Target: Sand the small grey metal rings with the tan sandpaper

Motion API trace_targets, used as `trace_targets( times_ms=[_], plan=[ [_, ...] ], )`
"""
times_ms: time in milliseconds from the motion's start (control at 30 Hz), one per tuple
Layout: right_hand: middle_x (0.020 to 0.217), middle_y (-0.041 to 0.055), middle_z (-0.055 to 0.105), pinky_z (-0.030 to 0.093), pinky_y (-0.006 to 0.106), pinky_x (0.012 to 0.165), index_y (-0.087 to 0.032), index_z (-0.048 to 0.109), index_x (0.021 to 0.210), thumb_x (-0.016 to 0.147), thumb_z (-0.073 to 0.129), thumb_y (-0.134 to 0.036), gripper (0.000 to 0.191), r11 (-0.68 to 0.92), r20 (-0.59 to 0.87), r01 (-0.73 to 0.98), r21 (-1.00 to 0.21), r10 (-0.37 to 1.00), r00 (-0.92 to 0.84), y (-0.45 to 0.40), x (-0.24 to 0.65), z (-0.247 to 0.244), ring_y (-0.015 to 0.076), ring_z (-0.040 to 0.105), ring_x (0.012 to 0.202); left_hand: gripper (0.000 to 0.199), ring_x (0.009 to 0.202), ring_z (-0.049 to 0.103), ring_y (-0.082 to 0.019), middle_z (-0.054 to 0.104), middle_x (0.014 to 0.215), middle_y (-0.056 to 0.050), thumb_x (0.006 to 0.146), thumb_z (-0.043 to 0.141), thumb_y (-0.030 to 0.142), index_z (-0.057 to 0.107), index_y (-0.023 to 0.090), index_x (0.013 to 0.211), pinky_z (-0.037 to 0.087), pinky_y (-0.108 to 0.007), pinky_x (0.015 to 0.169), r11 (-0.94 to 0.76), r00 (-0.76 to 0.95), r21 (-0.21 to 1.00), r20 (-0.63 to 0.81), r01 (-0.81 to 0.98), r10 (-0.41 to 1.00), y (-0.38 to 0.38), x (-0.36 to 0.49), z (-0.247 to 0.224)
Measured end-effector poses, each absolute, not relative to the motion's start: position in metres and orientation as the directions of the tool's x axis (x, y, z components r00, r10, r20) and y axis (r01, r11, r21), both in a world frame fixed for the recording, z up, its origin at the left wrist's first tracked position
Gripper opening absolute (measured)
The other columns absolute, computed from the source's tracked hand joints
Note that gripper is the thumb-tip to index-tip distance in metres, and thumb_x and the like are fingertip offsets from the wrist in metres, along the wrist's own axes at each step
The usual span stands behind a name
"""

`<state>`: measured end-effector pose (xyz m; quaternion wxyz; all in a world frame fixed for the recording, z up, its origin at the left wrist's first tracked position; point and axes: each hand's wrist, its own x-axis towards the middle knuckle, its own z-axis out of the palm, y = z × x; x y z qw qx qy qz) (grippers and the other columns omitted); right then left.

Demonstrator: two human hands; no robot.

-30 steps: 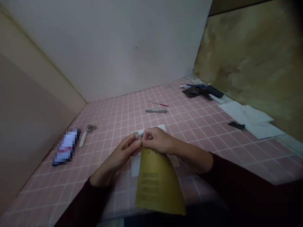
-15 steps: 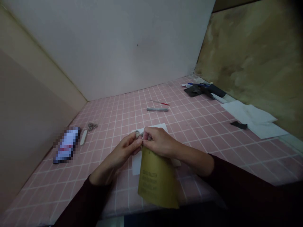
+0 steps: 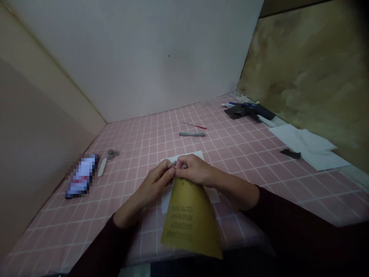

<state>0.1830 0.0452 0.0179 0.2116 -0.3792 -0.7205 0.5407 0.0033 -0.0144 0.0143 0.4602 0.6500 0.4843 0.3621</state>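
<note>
Lengthwise, the yellow sheet [image 3: 190, 217] points toward the wearer [image 3: 288, 215].

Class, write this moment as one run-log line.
left hand: pinching small pale piece | right hand: gripping yellow printed sheet | below: white paper | beyond: grey rod

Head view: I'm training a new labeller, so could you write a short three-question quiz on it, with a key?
1. Which hand does the yellow printed sheet hang from?
2. True or false: the grey rod lies nearer the camera than the red-handled tool.
3. What lies by the white sheets at the picture's right? A the grey rod; B a dark scrap; C the red-handled tool.

Key: 1 right hand; 2 true; 3 B.
</note>
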Motion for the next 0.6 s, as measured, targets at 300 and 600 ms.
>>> trace_targets(
  times_ms=[300, 600],
  plan=[
    [0.067, -0.0012, 0.057, 0.033, 0.025, 0.055, -0.017, 0.058, 0.077, 0.078, 0.067, -0.023, 0.011, 0.189, -0.067, 0.354, -0.916, 0.797, -0.600, 0.044, 0.183, 0.027, 0.0117, 0.048, 0.060, 0.028, 0.055, 0.035, -0.009, 0.040, 0.067, 0.005, 0.094, 0.059, 0.042, 0.048, 0.019, 0.082, 0.028, -0.022, 0.052, 0.018, 0.218, 0.992, -0.045, 0.125, 0.975, -0.013, 0.007, 0.013],
    [0.064, -0.0019, 0.054, 0.032, 0.025, 0.055, -0.017, 0.058, 0.069, 0.078, 0.066, -0.025, 0.015, 0.036, -0.157, 0.285, -0.958, 0.766, -0.624, 0.045, 0.180, 0.014, 0.0110, 0.046, 0.060, 0.026, 0.054, 0.038, -0.008, 0.043, 0.066, 0.006, 0.095, 0.060, 0.041, 0.049, 0.020, 0.086, 0.029, -0.021, 0.050, -0.026, 0.211, 0.987, -0.008, 0.156, 0.977, -0.013, 0.005, 0.007]
  ],
)
